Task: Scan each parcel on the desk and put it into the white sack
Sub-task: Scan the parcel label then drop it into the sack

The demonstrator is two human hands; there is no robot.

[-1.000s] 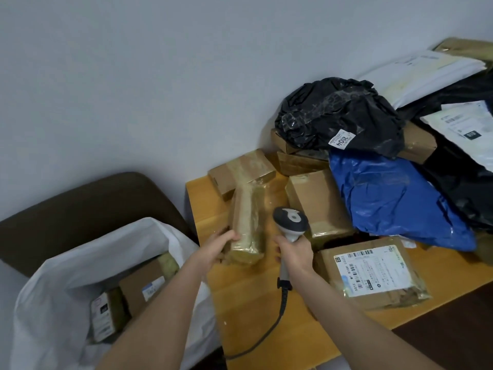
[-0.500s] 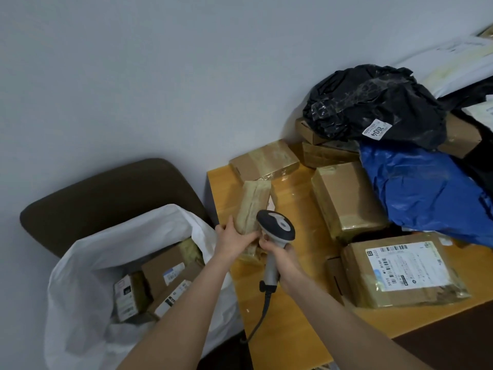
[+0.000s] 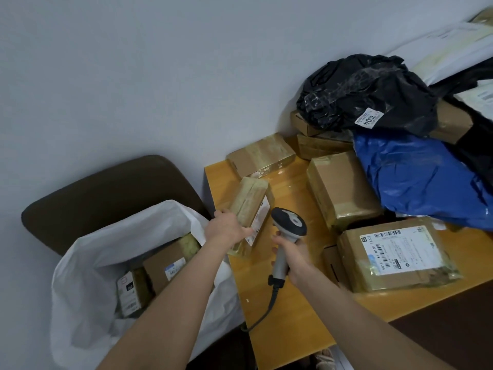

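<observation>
My left hand grips a long taped cardboard parcel near the desk's left edge, tilted up so its white label faces right. Just right of it, my right hand holds a grey handheld scanner by its handle, with the head pointing at that label. The white sack stands open to the left of the wooden desk and holds several boxes. More parcels lie on the desk: a labelled flat box, a tall brown box, and a flat box by the wall.
A blue bag and a black bag are piled over boxes at the back right, with white mailers beyond. A dark brown chair stands behind the sack. The scanner's cable trails off the desk's front edge.
My left hand has turned the long parcel up onto its side, showing its label. The scanner has shifted right and now faces the label.
</observation>
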